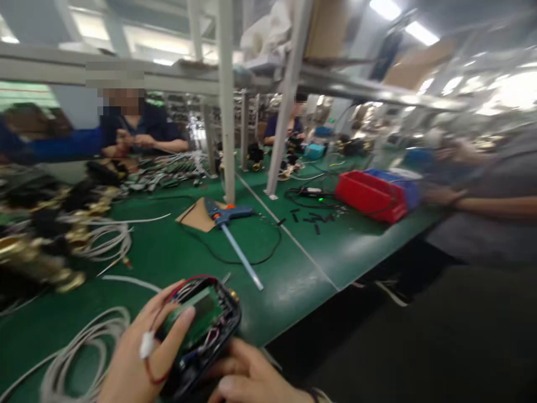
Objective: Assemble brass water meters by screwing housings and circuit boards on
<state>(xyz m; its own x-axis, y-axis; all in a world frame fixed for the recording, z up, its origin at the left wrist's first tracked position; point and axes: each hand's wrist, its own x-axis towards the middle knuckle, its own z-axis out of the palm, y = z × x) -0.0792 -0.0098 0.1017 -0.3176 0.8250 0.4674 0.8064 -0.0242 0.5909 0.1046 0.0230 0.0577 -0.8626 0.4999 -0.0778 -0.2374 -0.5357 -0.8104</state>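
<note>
Both of my hands hold an open black device housing [210,336] with a green circuit board [197,319] inside, at the bottom of the view over the front edge of the green table [168,252]. My left hand [142,352] wraps its left side, the thumb pressed on the green board. A red wire with a small white connector [146,344] runs across that hand. My right hand [247,378] grips the housing from below and the right, fingers curled.
A blue glue gun [229,215] with a long white glue stick lies on cardboard mid-table. White cable bundles [84,347] lie at left, brass parts [54,274] beyond. Red and blue bins [373,196] sit right. Other people work across the table and at right.
</note>
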